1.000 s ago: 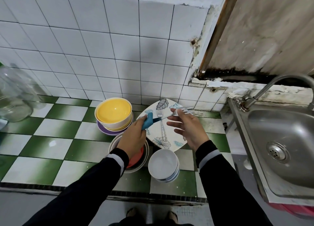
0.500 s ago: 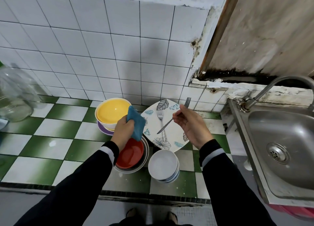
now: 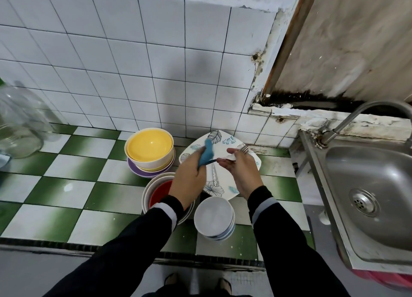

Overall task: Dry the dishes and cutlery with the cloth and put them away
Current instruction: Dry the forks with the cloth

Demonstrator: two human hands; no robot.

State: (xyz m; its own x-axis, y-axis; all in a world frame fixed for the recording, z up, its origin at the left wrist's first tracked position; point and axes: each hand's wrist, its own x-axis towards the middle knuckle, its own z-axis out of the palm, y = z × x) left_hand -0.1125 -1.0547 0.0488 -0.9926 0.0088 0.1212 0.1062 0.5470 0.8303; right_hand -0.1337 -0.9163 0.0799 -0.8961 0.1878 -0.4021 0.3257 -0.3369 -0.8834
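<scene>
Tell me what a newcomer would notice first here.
The two hands at centre: the left hand grips a blue cloth round the handle of a fork that the right hand holds, above a leaf-patterned plate. Just left, a bright yellow bowl tops a stack on the green-and-white checked counter; a steel sink sits at far right.

a single wide-angle head-worn camera looks forward and steeply down, close over the checked counter (image 3: pixel 66 189); tiled wall (image 3: pixel 111 62) upper left, sink (image 3: pixel 367 169) right.
</scene>
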